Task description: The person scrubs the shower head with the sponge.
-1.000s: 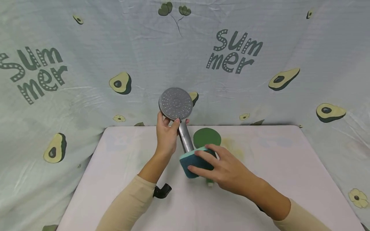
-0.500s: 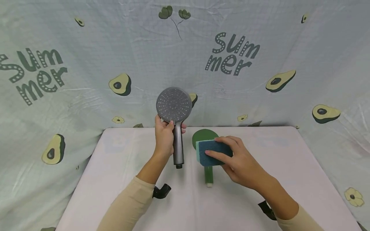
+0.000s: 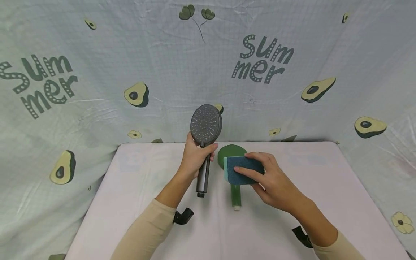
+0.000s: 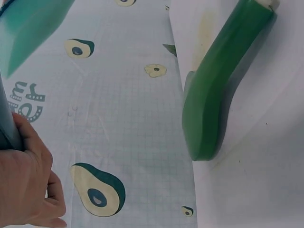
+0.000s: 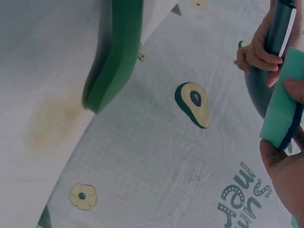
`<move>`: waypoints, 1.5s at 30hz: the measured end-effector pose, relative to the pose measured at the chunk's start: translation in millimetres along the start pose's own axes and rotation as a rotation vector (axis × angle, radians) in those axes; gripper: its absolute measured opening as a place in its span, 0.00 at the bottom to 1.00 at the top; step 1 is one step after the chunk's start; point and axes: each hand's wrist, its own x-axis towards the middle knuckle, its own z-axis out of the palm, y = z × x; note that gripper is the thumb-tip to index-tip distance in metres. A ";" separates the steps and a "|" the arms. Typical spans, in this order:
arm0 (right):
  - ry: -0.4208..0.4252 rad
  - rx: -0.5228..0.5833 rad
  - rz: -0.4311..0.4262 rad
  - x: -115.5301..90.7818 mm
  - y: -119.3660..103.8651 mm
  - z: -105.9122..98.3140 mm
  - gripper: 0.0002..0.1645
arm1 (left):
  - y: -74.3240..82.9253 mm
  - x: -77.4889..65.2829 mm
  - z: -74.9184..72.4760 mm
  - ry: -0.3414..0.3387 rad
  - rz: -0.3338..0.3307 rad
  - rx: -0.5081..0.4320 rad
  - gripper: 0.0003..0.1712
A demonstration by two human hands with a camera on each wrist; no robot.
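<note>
In the head view my left hand (image 3: 192, 157) grips a grey handheld shower head (image 3: 205, 122) by its neck, thumb across the front. Its round spray face points toward me and the handle hangs down. To the right, my right hand (image 3: 276, 184) pinches a two-layer sponge (image 3: 239, 161), dark blue on one side and light teal on the other. The sponge (image 5: 281, 111) is apart from the shower head in the head view. Behind it on the table lies a green object (image 3: 230, 151) with a round head and a white-tipped handle (image 4: 213, 85), partly hidden by the sponge.
A pale table (image 3: 156, 159) stands against a hanging cloth (image 3: 169, 65) printed with avocados and "summer". Dark curved pieces (image 3: 183, 216) show by the left sleeve, and another dark piece (image 3: 302, 236) shows near the right forearm.
The sponge has moved off the shower head's handle to the right. The left hand has turned the shower head, its handle swinging left and its face angling aside, and the thumb lies across the neck.
</note>
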 end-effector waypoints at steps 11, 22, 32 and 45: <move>-0.001 0.003 -0.004 -2.0 2.3 0.5 0.24 | -1.4 -2.4 1.2 -0.029 -0.073 0.041 0.24; 0.000 0.011 0.000 -4.3 4.9 3.0 0.23 | -14.5 -8.6 -3.6 -0.088 -0.105 -0.116 0.26; 0.014 0.011 -0.006 -1.9 10.8 4.6 0.24 | -14.1 -10.1 -3.1 -0.070 -0.068 -0.138 0.20; 0.073 -0.016 0.101 54.8 31.7 1.4 0.44 | -11.6 -12.0 -0.6 -0.249 -0.047 -0.222 0.26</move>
